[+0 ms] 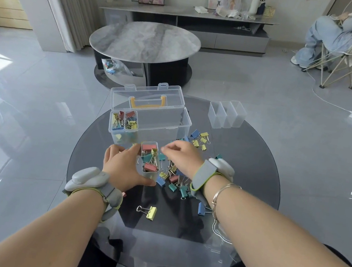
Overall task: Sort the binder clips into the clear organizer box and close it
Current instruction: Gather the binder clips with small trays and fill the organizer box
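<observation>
Clear insert bin [150, 164], near full of clips, stands before the open organizer box [149, 122], left hand [122, 166] gripping it. Right hand [180, 157] fingers curled above the loose binder clips [172, 179]; contents indiscernible. Risk: overfilled bin tips, spilling across the table [255, 180].

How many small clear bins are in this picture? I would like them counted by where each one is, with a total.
Boxed bin, with clips, inside the organizer box: 1
Held bin, with clips, gripped by the left hand: 1
Empty bins on the glass table: 3
Total: 5
</observation>
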The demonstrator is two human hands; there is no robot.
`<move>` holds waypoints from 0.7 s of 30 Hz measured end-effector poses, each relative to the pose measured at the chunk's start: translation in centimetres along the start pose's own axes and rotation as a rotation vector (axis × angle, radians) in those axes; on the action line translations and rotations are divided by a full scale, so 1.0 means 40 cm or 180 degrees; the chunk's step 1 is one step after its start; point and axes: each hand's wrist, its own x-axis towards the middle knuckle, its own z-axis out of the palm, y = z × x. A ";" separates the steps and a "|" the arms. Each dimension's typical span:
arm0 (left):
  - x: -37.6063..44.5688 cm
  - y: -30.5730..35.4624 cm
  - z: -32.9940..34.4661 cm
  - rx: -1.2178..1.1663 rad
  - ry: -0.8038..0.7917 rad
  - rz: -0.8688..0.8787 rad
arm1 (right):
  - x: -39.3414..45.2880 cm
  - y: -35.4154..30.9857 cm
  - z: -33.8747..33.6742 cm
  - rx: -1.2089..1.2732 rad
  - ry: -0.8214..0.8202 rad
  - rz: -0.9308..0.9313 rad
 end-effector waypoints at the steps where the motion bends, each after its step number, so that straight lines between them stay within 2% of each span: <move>1: 0.009 0.005 -0.005 0.0010 0.0036 0.0018 | 0.003 -0.022 -0.005 0.0091 -0.0119 0.0015; 6: 0.071 0.026 -0.042 0.0107 0.0072 0.0105 | 0.048 -0.087 -0.036 -0.0055 -0.0072 0.0012; 11: 0.150 0.042 -0.091 0.0029 0.0217 0.0035 | 0.105 -0.172 -0.061 0.0509 -0.0357 0.0315; 18: 0.324 -0.009 -0.137 0.0123 0.0390 0.0050 | 0.245 -0.239 -0.061 -0.0166 -0.0071 0.0052; 21: 0.358 -0.028 -0.127 0.0181 0.0271 0.0108 | 0.283 -0.234 -0.036 -0.0381 -0.0089 -0.0012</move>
